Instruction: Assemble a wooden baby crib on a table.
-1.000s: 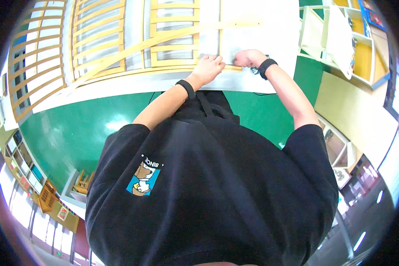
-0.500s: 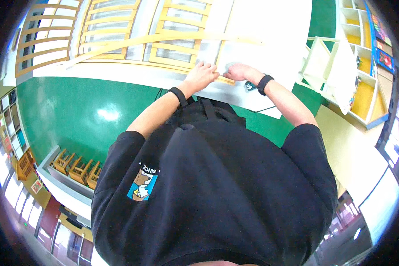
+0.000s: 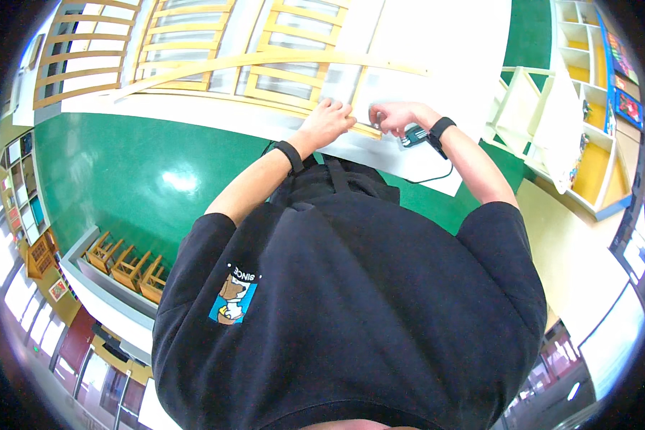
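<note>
At the near edge of the white table [image 3: 437,161] lies a pale wooden frame with slatted panels [image 3: 291,80]. My left hand [image 3: 328,122] is closed over its long near rail [image 3: 369,130], close to the rail's right end. My right hand [image 3: 401,116] is just above and right of that end, fingers curled together and apart from the rail. Whatever may be between its fingertips is too small to make out. Beneath my right wrist is a small dark device [image 3: 413,136] with a black cable.
A long curved wooden strip [image 3: 265,59] lies across the slatted panels. Another slatted piece [image 3: 89,50] stands at the far left. Off the table's right side are a cream folding frame [image 3: 519,107] and white shelves [image 3: 587,143]. Small wooden chairs [image 3: 125,269] are at lower left.
My right hand has lifted and drawn slightly right, off the rail's end, uncovering more of the device beneath the wrist. My left hand keeps its place on the rail.
</note>
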The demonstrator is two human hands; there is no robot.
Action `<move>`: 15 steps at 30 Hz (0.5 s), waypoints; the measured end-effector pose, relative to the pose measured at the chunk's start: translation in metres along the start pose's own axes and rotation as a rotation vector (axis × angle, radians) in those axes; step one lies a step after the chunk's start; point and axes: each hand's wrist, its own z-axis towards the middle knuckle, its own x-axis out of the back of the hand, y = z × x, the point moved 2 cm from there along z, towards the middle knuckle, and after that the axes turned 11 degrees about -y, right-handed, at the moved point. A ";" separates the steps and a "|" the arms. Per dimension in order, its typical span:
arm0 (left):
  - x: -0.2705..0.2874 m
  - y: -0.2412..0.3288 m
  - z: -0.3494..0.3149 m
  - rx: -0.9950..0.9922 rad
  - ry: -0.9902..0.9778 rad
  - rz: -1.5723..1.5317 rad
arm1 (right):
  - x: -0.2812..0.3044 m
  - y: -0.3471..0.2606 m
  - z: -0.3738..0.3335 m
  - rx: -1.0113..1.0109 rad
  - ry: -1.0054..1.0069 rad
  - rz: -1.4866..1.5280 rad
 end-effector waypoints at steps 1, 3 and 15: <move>-0.001 0.000 -0.001 0.003 0.004 0.002 | 0.001 0.000 0.002 -0.073 -0.023 0.024; -0.003 -0.001 -0.002 0.000 0.003 0.002 | 0.004 -0.014 0.003 -0.196 -0.102 0.039; 0.002 0.001 -0.002 0.003 -0.023 -0.030 | -0.004 -0.002 -0.002 -0.156 -0.126 0.368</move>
